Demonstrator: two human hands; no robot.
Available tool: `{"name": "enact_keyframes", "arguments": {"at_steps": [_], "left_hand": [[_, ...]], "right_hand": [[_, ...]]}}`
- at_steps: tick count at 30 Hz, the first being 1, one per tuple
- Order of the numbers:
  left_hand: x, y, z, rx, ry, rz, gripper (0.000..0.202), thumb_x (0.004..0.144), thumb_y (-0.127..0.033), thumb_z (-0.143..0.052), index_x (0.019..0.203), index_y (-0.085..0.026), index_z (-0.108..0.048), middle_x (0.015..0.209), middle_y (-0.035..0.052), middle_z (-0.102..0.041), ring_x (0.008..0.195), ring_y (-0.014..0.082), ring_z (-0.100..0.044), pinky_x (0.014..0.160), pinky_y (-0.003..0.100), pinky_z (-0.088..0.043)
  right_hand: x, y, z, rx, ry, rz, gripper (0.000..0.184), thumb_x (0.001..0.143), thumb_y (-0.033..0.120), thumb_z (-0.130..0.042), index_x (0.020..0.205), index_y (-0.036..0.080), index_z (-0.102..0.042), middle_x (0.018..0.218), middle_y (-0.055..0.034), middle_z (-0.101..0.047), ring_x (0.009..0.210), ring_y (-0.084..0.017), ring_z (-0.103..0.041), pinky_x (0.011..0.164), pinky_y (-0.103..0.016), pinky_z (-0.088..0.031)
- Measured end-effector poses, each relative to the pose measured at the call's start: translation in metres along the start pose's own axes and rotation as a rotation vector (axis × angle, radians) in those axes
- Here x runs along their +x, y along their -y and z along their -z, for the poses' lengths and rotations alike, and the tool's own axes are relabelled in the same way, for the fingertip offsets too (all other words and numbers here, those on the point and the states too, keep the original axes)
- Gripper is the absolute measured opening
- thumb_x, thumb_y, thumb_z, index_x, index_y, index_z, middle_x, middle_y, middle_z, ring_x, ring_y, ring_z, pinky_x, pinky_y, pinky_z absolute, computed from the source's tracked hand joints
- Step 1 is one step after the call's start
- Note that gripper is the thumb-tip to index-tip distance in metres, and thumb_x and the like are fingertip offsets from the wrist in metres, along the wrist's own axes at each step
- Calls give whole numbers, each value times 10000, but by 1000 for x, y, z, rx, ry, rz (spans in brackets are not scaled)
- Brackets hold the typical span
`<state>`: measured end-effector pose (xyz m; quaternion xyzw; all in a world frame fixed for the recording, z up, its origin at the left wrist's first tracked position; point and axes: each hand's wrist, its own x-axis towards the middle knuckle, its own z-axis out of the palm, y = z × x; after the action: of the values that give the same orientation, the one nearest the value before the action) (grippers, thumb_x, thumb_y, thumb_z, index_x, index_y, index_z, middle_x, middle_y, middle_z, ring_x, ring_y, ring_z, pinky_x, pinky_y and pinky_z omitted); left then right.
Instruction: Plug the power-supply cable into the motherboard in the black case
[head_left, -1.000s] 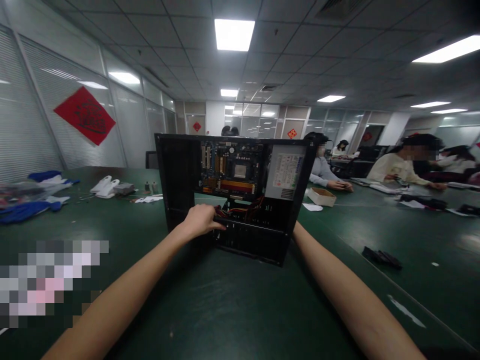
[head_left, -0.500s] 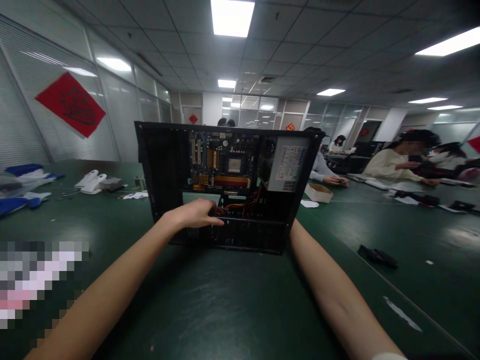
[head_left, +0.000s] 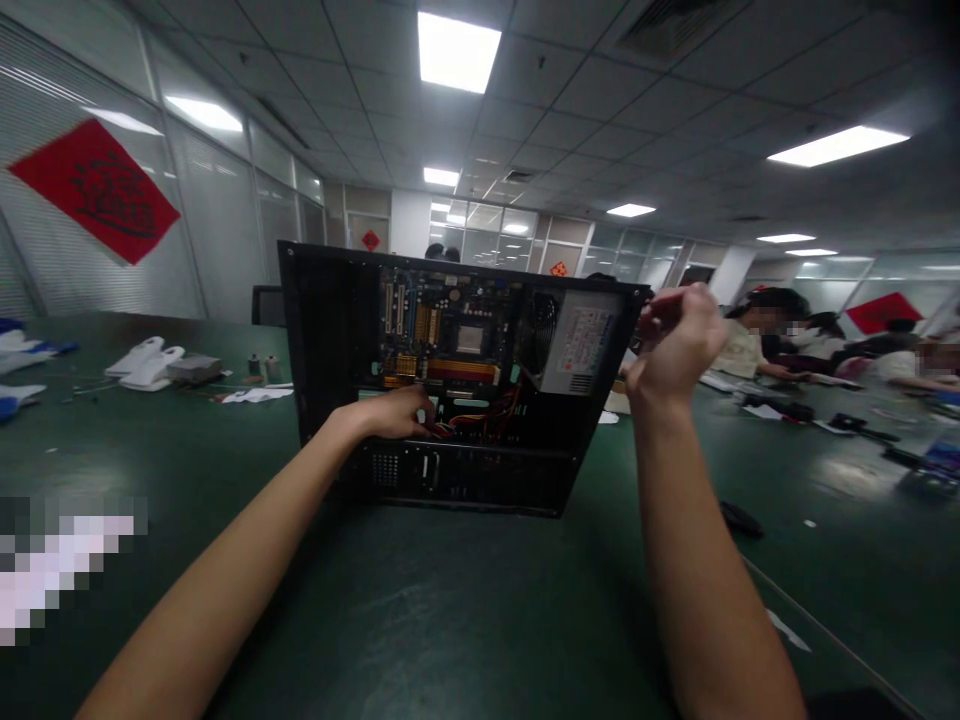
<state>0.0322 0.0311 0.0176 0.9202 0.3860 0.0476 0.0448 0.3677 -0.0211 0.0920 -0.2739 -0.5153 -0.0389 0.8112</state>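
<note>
An open black computer case (head_left: 457, 482) stands tilted on its edge on the green table, its inside facing me. Mounted in it are a motherboard (head_left: 439, 325) and, at the upper right, a silver power supply (head_left: 577, 345). My left hand (head_left: 394, 412) reaches inside below the motherboard, its bent fingers closed at a bundle of coloured cables (head_left: 487, 415); the fingertips are partly hidden. At the upper right corner of the case, my right hand (head_left: 679, 335) is raised with its fingers curled at the edge. Part of its grip is blurred.
On the green table (head_left: 420, 610), white plastic bags (head_left: 146, 362) and a grey box (head_left: 193, 368) lie at the left. A black item (head_left: 741, 519) and a paper strip (head_left: 787, 628) lie at the right. Several people sit at the far right side.
My right hand has come up from behind the lower right side to the case's upper right corner. My left thumb has moved inward, off the lower crossbar. The view has turned slightly right.
</note>
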Motion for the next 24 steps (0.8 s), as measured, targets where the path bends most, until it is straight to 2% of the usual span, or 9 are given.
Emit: {"name": "enact_keyframes", "arguments": {"at_steps": [2, 4, 5, 7, 9, 11, 17, 20, 24], "left_hand": [[-2, -4, 4, -21, -29, -51, 278, 883, -351, -631, 1081, -176, -717, 1218, 108, -674, 1069, 240, -633, 894, 293, -472], [-7, -13, 13, -68, -47, -69, 304, 926, -383, -588, 1121, -172, -688, 1176, 101, -690, 1013, 228, -647, 846, 292, -480], [-10, -18, 18, -88, -58, -73, 314, 944, -396, -567, 1134, -170, -675, 1144, 96, -702, 979, 223, -654, 811, 289, -482], [-17, -31, 30, -108, -107, -108, 321, 967, -414, -540, 1128, -166, -665, 1097, 91, -716, 931, 216, -661, 764, 285, -478], [-24, -44, 41, -122, -180, -179, 323, 981, -428, -524, 1111, -168, -666, 1093, 85, -721, 934, 213, -664, 773, 280, -474], [-31, -56, 49, -137, -231, -216, 299, 980, -402, -525, 1082, -166, -677, 1083, 79, -727, 935, 212, -668, 789, 278, -472], [-52, -73, 66, -191, -162, -231, 323, 816, -321, -722, 1112, -195, -694, 1050, 33, -736, 923, 212, -676, 767, 266, -469], [-62, -76, 74, -134, -126, -191, 315, 777, -345, -762, 1053, -201, -716, 990, 20, -732, 880, 202, -673, 722, 259, -451], [-74, -81, 83, -143, -147, -217, 377, 796, -353, -739, 1147, -220, -704, 1094, 23, -725, 966, 210, -668, 799, 264, -464]], "right_hand": [[-8, 36, -3, -8, -247, 161, 264, 972, 304, -432, 729, 242, -513, 729, -12, -493, 662, -143, -522, 658, -300, -417], [-21, 70, -12, 5, -240, 290, 275, 970, 272, -446, 704, 244, -511, 719, -15, -494, 683, -147, -524, 677, -307, -422], [-28, 84, -17, -3, -90, 291, 278, 975, 280, -463, 708, 240, -529, 722, -19, -521, 693, -149, -534, 678, -307, -430], [-43, 102, -31, -61, 370, 206, 267, 989, 324, -483, 769, 227, -599, 760, -21, -600, 719, -151, -574, 692, -305, -452], [-57, 106, -47, -125, 790, 86, 236, 983, 377, -524, 900, 214, -673, 846, -25, -682, 770, -159, -625, 717, -302, -474], [-69, 99, -61, -136, 1028, 10, 238, 953, 406, -587, 1020, 209, -702, 921, -31, -725, 815, -176, -655, 726, -297, -485], [-84, 74, -74, -183, 1289, -85, 262, 925, 421, -637, 1036, 200, -723, 887, -18, -736, 744, -165, -635, 636, -255, -434], [-78, 81, -66, -181, 1391, -107, 276, 942, 420, -610, 1012, 185, -737, 835, -10, -724, 694, -153, -614, 594, -246, -407], [-69, 98, -55, -190, 1437, -112, 309, 938, 447, -620, 882, 164, -732, 755, 2, -680, 650, -127, -560, 564, -233, -359]]}}
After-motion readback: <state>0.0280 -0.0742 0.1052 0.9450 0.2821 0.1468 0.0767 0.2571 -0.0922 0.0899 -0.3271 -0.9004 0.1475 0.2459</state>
